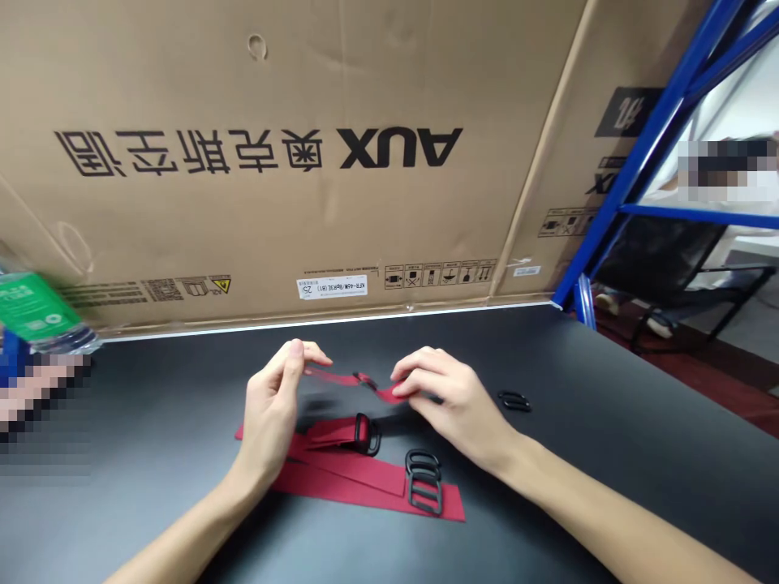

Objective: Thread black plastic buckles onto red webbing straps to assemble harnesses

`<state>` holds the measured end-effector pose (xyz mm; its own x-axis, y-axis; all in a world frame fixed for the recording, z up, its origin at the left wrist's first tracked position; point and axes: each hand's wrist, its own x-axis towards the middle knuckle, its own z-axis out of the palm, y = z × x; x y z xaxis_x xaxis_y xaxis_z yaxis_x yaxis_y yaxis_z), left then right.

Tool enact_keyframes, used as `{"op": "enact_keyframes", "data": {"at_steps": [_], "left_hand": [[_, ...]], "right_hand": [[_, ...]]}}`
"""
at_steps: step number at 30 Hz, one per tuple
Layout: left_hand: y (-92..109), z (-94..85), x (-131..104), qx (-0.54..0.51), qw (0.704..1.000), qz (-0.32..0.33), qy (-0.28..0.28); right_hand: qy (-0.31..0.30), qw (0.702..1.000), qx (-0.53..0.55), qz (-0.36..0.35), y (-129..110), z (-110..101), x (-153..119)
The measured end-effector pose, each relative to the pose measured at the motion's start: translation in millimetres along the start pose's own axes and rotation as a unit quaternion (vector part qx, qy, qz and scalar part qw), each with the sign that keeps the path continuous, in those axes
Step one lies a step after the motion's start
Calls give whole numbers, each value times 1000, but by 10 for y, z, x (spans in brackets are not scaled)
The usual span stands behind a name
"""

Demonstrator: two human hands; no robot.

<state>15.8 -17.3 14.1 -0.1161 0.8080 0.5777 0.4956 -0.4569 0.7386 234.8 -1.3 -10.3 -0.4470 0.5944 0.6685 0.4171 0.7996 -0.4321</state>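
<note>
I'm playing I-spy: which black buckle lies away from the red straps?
The rightmost black buckle, right of the right hand; the others are on or against red straps.

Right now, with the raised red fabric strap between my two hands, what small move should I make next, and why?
I would perhaps draw the raised red fabric strap gently straight, since it bends near the small dark buckle between your left hand and right hand.

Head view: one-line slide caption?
Red strap with black buckle spans from left hand to right hand above black tabletop.
</note>
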Motion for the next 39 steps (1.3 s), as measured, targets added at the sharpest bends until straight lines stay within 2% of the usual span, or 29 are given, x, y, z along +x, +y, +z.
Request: {"op": "enact_keyframes", "data": {"at_steps": [2,4,7,9,11,14,18,21,25,28,32,36,39], "left_hand": [[3,3,-16,34,996,76,-32],[15,26,-55,73,975,175,-120],[11,85,-121,135,911,298,-251],[-19,112,-142,190,877,334,-289],[-65,113,-134,246,857,345,-293],[-131,87,-96,308,840,361,-264],[-154,91,-91,315,829,389,-249],[-147,132,-119,268,830,383,-303],[-187,153,-138,254,834,327,-365],[-250,139,-142,259,855,272,-356],[-328,119,-147,189,899,178,-353],[-348,109,-146,142,903,156,-373],[-325,126,-148,115,913,148,-363]], "right_hand": [[-69,997,-21,-13,14,63,-30],[-133,991,5,-5,18,84,-31],[-153,987,48,27,20,-15,28],[-158,984,57,61,25,-130,79],[-217,968,73,101,31,-225,113],[-309,938,87,128,34,-263,113],[-332,927,115,134,11,-192,78],[-318,929,123,143,-13,-159,78],[-290,937,89,172,-6,-193,104],[-303,935,69,170,15,-232,115],[-316,930,73,173,25,-235,105],[-291,935,88,182,32,-195,86],[-237,938,141,209,40,-149,80]]}}
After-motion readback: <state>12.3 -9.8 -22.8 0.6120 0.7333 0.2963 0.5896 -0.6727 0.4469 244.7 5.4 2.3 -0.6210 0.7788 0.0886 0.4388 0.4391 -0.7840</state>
